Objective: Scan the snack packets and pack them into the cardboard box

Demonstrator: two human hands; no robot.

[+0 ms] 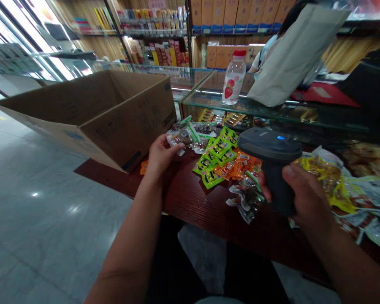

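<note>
My right hand (308,192) is wrapped round the handle of a dark barcode scanner (269,145) with a blue light lit on top. Its head is above the packets on the dark wood table (190,196). At the box's near corner, my left hand (162,154) has thumb and fingers closed on a clear snack packet (184,137) with a green strip. More clear packets (205,128) lie just behind it. Between my hands is a heap of green packets (220,147) and orange packets (240,164). Another clear packet (248,196) lies in front of the scanner.
A large open cardboard box (126,131) stands on the left. Behind the table is a glass counter (202,95) with a red-capped bottle (233,80) and a paper bag (291,59). A person (261,55) is partly hidden behind the bag. Yellow bagged snacks (331,179) lie to the right.
</note>
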